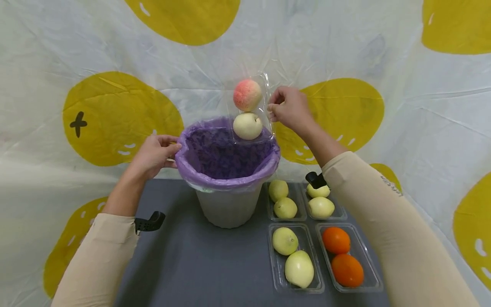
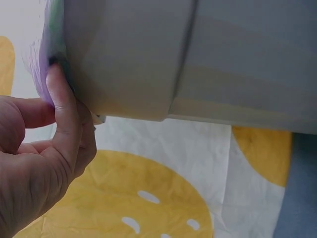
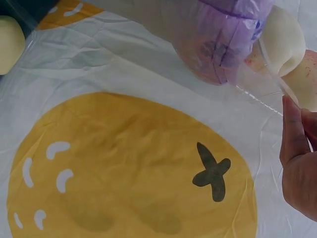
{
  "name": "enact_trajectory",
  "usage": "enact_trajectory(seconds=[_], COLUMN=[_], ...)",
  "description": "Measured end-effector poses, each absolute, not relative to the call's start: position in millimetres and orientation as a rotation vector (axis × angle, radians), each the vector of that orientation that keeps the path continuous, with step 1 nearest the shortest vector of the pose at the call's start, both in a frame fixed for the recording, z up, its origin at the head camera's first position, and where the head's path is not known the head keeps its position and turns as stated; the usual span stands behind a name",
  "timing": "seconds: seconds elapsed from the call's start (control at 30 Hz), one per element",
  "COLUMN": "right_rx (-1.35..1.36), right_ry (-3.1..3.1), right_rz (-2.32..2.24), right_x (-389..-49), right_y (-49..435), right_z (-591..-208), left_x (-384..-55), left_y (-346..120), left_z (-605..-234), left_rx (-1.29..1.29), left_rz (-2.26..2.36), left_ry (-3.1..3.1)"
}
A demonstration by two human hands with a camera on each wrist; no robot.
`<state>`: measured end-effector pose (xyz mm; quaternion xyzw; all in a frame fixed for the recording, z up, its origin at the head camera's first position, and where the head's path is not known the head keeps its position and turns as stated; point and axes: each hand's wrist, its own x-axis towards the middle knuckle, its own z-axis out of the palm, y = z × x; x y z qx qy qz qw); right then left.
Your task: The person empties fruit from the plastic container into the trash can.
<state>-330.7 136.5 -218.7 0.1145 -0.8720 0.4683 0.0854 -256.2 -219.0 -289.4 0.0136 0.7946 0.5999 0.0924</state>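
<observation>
Fingers (image 1: 273, 107) of the right hand (image 1: 293, 110), closed in a pinch, grip the side edge of a clear tray (image 1: 265, 83) (two fruits (image 1: 247, 94) inside), which extends leftward above the bin (image 1: 229, 207); the left hand (image 1: 153, 154) grips the bin's purple liner (image 1: 183, 165).

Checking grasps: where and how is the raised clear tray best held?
Probably by its right long rim, pinched from the right: that thin edge faces the right hand, while the peach and pale fruit take up the middle of the clear tray.
</observation>
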Motion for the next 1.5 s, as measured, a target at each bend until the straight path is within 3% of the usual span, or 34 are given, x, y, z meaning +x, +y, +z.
enact_trajectory(seconds=[1.5], right_rx=[0.428], right_ry=[-2.505], right_rz=[1.251], right_x=[-334], right_y=[115], right_z=[-230], left_x=[-255], left_y=[-219], left_z=[-288], left_rx=[0.05], left_rz=[1.757], left_ry=[2.382])
